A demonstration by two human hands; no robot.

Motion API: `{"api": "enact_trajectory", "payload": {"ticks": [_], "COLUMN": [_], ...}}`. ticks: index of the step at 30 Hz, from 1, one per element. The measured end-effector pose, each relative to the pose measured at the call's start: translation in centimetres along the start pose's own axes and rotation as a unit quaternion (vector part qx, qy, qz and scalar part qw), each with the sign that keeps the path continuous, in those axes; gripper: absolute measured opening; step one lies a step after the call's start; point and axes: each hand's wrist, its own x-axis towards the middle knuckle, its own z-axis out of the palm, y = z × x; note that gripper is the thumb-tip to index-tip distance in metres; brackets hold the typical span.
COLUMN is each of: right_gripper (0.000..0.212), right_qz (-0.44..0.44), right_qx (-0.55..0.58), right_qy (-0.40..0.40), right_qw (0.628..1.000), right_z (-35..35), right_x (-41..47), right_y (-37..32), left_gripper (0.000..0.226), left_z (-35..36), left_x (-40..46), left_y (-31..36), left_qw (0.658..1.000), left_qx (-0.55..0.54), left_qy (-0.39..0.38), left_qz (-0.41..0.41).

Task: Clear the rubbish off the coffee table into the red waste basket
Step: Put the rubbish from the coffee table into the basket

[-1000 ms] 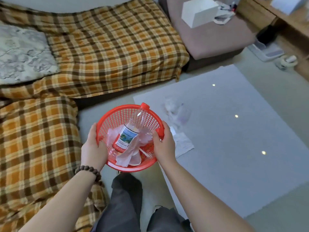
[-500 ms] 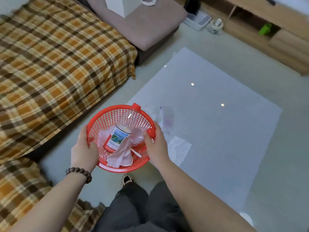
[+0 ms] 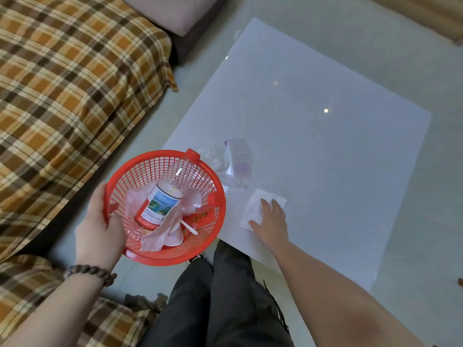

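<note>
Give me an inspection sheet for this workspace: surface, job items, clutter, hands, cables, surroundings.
Surface: white coffee table, glossy.
Job's things: red waste basket holds a plastic bottle and wrappers; white tissue and clear plastic packaging lie on the table.
Clutter: nothing seen beyond the rubbish.
Hands: left hand grips the basket rim; right hand rests flat on the tissue.
Cables: nothing seen.
Surroundings: plaid-covered sofa, pinkish seat cushion, tiled floor.
</note>
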Motion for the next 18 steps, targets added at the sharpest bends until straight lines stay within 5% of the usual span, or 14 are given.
{"api": "enact_trajectory", "payload": {"ticks": [4,10,14,18], "right_gripper": [0.088,0.054,0.038,0.025], "right_qz": [-0.004,-0.023,-0.038,-0.026], "right_qx": [-0.088,-0.124,-0.13,0.051], "right_qy": [-0.058,0.055,0.057,0.072], "right_qw": [0.994,0.991,0.989,0.996], "right_z": [1.4,3.2,2.3,-1.1], "right_x": [2.5,3.3,3.9,3.0], "right_y": [0.5,0.6,0.4,-1.8], "left_gripper": [0.057,0.061,0.061,0.061], "left_z": [0.0,0.7,1.0,0.7], "left_x": [1.3,1.9,2.1,1.8], "left_y": [-0.2,0.2,-0.5,-0.1], "left_qw": [1.0,0.999,0.999,0.999], "left_qx": [-0.003,-0.018,-0.006,0.001], "left_qy": [-0.012,-0.02,-0.015,0.017], "left_qz": [-0.002,-0.028,-0.038,-0.039]}}
